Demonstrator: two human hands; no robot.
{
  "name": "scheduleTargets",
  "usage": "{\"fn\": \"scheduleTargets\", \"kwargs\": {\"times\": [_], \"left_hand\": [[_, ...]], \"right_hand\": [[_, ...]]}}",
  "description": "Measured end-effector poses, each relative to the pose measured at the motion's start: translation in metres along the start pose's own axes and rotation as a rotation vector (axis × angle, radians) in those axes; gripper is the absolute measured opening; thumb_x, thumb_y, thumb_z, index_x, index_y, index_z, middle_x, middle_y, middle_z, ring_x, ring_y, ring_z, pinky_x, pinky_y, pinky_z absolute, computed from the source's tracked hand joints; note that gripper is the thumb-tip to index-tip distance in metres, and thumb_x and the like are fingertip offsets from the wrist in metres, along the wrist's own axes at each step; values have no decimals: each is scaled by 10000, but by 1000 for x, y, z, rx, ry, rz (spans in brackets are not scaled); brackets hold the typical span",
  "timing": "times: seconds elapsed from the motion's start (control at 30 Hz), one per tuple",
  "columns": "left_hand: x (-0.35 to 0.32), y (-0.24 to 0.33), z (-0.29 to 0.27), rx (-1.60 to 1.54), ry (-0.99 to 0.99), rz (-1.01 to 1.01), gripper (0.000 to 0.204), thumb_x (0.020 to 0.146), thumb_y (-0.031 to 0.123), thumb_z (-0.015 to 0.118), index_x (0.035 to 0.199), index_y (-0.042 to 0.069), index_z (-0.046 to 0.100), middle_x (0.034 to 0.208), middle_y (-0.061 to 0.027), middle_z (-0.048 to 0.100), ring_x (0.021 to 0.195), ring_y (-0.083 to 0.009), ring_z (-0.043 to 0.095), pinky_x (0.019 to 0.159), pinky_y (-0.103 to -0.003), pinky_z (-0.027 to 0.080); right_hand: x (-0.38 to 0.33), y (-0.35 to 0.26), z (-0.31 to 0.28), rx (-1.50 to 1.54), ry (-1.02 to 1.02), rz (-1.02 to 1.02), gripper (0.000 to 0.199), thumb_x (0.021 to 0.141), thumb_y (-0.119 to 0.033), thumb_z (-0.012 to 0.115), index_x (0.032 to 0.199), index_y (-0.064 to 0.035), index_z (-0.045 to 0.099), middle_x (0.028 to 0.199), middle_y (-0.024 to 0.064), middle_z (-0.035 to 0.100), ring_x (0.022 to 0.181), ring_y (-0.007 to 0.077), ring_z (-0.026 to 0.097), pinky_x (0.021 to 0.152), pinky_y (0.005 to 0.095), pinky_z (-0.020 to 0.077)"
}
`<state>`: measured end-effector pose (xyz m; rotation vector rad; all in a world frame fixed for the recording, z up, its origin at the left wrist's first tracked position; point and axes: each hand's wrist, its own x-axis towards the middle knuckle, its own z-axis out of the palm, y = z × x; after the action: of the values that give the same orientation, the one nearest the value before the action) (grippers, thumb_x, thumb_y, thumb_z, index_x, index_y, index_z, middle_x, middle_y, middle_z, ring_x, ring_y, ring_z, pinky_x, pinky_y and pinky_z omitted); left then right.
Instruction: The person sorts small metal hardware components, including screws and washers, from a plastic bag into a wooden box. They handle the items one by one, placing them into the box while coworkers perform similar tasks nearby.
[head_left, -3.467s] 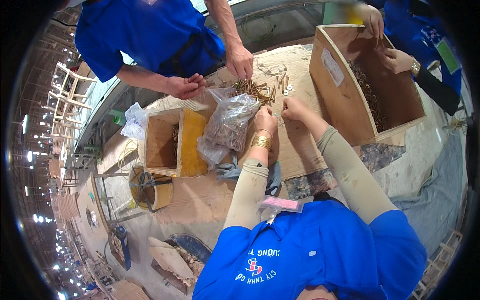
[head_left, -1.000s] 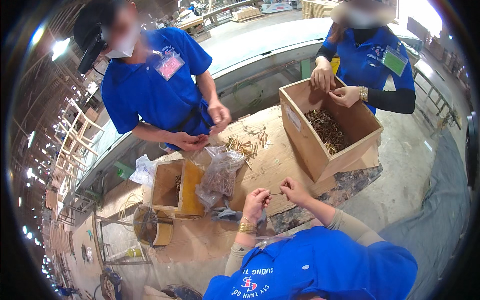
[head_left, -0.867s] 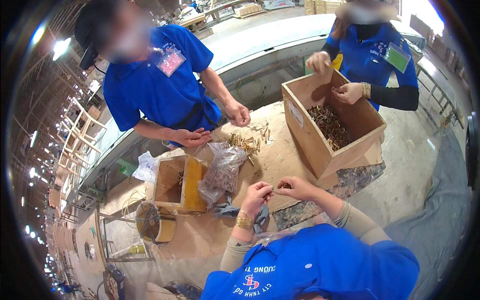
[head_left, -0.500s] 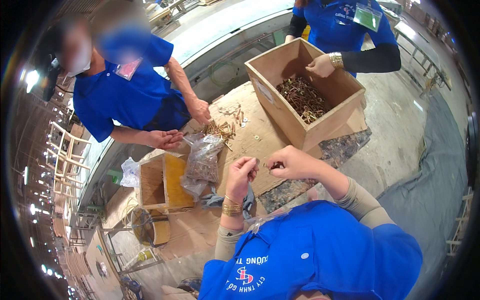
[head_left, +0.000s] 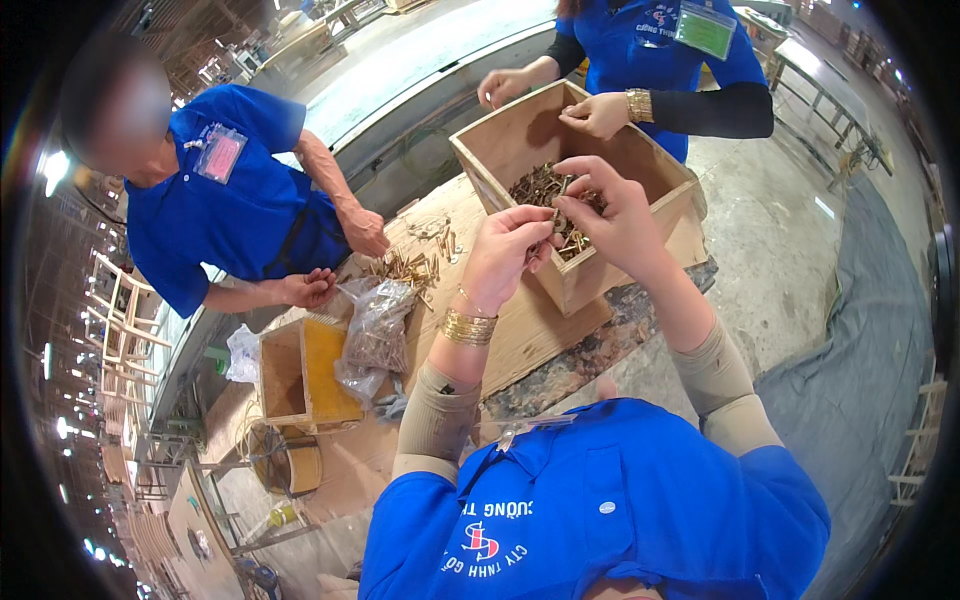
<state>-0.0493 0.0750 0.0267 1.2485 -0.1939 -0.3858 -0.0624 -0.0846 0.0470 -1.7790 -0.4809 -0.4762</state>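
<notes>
Both hands meet over the near left rim of a wooden box (head_left: pixel 600 285) that holds a heap of bolts (head_left: pixel 540 188). My left hand (head_left: pixel 508 252) is closed in a pinch, fingertips pointing right. My right hand (head_left: pixel 612 212) pinches from the other side, thumb and forefinger almost touching the left fingertips. Between them is a small metal bolt (head_left: pixel 557 218), mostly hidden by the fingers. Whether anything else lies inside either palm cannot be seen.
Across the box a co-worker's hand (head_left: pixel 597 115) is over the far rim. At left, another co-worker's hand (head_left: pixel 364 232) is near loose bolts (head_left: pixel 405 268). A clear plastic bag (head_left: pixel 375 335) of hardware leans by a smaller wooden box (head_left: pixel 335 372). Cardboard (head_left: pixel 470 320) lies beneath.
My hands have moved forward from in front of the large box to above its near left rim, and come together. The far co-worker's other hand has lifted off the box edge.
</notes>
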Motion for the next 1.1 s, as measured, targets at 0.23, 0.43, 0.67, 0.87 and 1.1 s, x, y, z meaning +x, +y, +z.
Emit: {"fn": "scheduleTargets", "kwargs": {"times": [0.23,0.43,0.67,0.87,1.1], "left_hand": [[36,-10,8,-33,-38,-45,125,772,18,500,854,-16,588,673,-55,587,502,-62,489,423,-175,354],[59,-12,5,-5,-38,-33,126,769,45,513,850,-18,587,682,-48,573,527,-68,479,431,-172,335],[85,-7,0,66,-22,-188,188,791,29,492,941,-70,547,766,-116,595,619,-138,551,543,-212,448],[98,-8,-10,-4,-84,-242,225,814,-14,467,1008,-127,467,884,-186,574,778,-253,605,730,-304,518],[99,-8,-5,63,-95,-244,92,813,57,551,870,-15,559,778,-97,600,709,-161,604,615,-237,515]], "right_hand": [[6,25,-15,-267,-25,-193,226,726,-44,590,944,-81,543,715,114,585,628,269,585,552,326,465],[13,56,-24,-327,-99,-261,138,726,-45,583,863,-59,597,744,92,576,653,248,571,584,311,461],[25,88,-49,698,12,689,223,822,-94,464,1036,-35,490,743,40,527,551,97,480,421,215,379],[28,92,-55,894,-98,802,277,865,-104,415,1138,-57,394,804,72,557,594,99,532,458,204,457],[36,101,-53,786,-224,797,185,865,-165,494,1023,-70,485,783,33,583,592,57,536,436,159,418]]}}
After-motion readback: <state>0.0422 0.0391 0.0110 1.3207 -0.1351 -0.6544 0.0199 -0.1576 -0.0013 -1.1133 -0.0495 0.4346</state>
